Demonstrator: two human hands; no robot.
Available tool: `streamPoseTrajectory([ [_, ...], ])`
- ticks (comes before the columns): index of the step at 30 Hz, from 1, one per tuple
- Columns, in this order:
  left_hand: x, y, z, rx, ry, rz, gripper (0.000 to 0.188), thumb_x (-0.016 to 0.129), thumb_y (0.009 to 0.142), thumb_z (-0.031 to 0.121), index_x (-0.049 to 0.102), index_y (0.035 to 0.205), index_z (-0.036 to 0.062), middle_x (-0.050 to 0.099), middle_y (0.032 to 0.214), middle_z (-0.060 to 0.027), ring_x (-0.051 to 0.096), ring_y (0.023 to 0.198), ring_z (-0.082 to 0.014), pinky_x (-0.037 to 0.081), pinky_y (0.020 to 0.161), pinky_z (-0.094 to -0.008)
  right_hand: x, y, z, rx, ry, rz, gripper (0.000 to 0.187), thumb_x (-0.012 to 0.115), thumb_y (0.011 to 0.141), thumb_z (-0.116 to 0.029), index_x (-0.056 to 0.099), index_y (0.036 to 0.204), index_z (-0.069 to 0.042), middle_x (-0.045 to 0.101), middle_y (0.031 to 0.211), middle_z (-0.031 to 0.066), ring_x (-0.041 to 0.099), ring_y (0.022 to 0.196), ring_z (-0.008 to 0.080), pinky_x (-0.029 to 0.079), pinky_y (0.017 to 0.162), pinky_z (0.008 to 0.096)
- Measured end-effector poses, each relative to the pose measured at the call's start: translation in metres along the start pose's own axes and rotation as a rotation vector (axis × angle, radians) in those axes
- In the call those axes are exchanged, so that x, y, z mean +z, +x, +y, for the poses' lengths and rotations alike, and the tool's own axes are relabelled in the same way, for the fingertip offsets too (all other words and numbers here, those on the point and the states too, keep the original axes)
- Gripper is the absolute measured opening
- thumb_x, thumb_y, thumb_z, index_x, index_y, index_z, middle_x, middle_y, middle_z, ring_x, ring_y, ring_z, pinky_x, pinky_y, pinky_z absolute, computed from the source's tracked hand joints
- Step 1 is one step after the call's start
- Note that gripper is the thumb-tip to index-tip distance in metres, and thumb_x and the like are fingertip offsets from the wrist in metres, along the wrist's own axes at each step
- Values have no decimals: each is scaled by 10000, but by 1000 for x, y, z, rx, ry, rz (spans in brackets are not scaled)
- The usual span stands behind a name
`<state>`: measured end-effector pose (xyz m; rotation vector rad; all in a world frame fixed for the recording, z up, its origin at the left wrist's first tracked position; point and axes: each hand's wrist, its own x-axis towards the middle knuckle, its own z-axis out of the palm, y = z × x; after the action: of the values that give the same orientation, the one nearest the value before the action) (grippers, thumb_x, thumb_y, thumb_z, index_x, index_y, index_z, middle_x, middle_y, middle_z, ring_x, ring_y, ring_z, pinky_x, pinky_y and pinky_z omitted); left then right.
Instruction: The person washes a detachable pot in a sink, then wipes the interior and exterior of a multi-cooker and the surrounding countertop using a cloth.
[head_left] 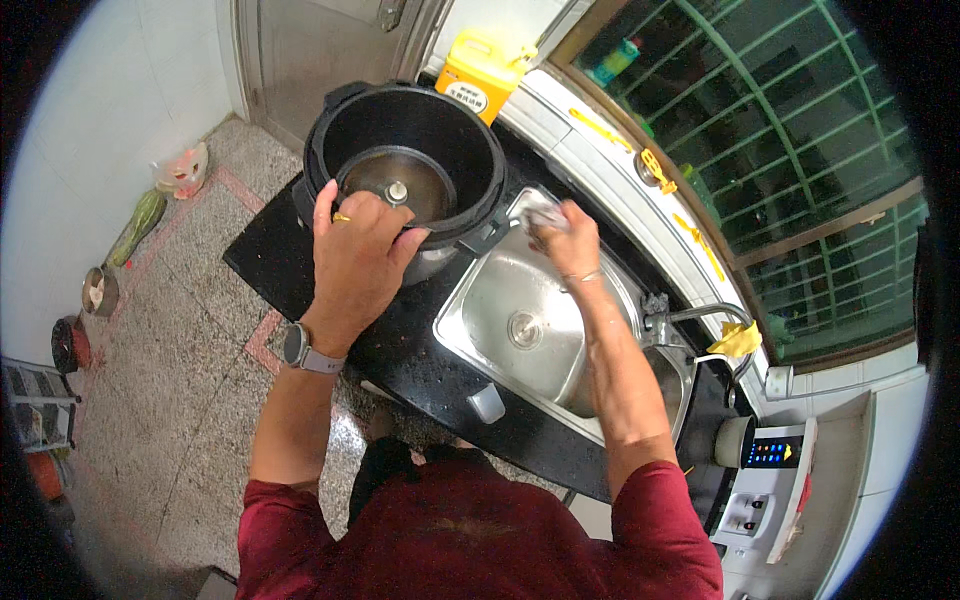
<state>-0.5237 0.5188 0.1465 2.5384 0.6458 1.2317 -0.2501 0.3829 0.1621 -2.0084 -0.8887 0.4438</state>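
The body of an electric pressure cooker (480, 205) stands on the black counter (400, 335), without a lid or inner pot. Its dark inside shows a round heating plate with a small metal button in the middle. My left hand (362, 250) is closed over the cooker's near rim, fingers reaching inward. To the right, above the far left corner of the steel sink (520, 280), my right hand (568, 240) grips a crumpled greyish cloth (543, 218). Part of that cloth is hidden by my fingers, and it is apart from the cooker.
Behind the cooker stands a yellow jug (480, 75). A faucet (665, 325) with a yellow cloth (737, 340) lies right of the sink. Near the counter's front edge sits a small pale container (487, 403). A green gourd (138, 228) and bowls lie on the floor at left.
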Motion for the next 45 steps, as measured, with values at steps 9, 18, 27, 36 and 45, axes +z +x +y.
streamPoseTrajectory([
  [9,-2,-3,-2,31,-16,-18,393,744,819,275,621,1148,100,609,1038,-81,555,1099,-309,221,1118,-579,34,-17,-28,-663,-225,159,224,705,845,-105,659,1058,-52,676,861,40,632,735,121,518,659,270],
  [18,-4,-4,0,20,-2,-32,422,771,781,246,632,1150,97,610,1037,-90,557,1104,-316,233,1125,-579,4,8,-35,-609,-388,259,268,644,739,2,689,1002,-23,594,1152,199,597,997,375,500,890,423],
  [27,-11,1,14,-23,31,-77,427,795,753,215,646,1133,87,613,1021,-93,562,1098,-313,235,1137,-554,36,-13,-57,-932,-849,49,179,621,740,-50,707,887,7,571,1139,130,514,1005,324,465,807,419],
  [36,-20,0,13,-40,57,-112,424,797,758,229,653,1129,83,605,1014,-94,562,1095,-304,229,1144,-554,-10,-35,-70,-578,197,-651,332,588,703,6,741,997,-13,711,1028,157,680,934,229,532,836,323],
  [45,-10,5,23,-23,122,-166,363,712,848,333,650,1102,82,600,980,-87,552,1065,-300,211,1146,-537,17,15,10,-8,597,-79,383,596,966,-286,637,1193,20,697,1105,113,638,1014,195,473,929,313],
])
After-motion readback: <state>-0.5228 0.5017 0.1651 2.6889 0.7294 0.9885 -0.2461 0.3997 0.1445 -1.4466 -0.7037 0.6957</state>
